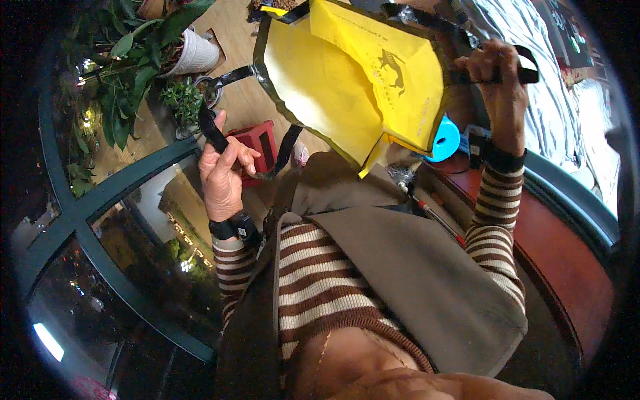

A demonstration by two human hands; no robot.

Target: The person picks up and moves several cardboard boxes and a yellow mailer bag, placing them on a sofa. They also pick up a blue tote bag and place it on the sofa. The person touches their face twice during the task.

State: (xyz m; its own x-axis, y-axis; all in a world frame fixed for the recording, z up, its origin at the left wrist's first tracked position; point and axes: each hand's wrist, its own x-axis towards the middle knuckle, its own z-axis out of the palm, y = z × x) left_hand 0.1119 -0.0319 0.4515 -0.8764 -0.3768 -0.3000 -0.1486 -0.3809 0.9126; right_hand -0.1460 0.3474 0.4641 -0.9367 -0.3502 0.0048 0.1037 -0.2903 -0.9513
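A yellow bag (320, 85) with black edging and black strap handles hangs spread between my hands, its mouth wide and its pale yellow inside showing. On its side are a dark animal print and writing. My left hand (225, 170) has a black strap looped over it between thumb and fingers, with some fingers spread. My right hand (495, 65), raised at the upper right, is closed around the other black strap. Both wrists wear black bands. The bag's lower corner hangs just in front of my brown apron (400, 270).
At the left stand a white pot (192, 54) with a leafy plant, a smaller plant (182, 102) and a dark-framed window (75, 215). A red plastic object (257, 145) is behind my left hand. Right of the bag are a blue roll (444, 140), striped fabric (535, 75) and a reddish-brown ledge (560, 250).
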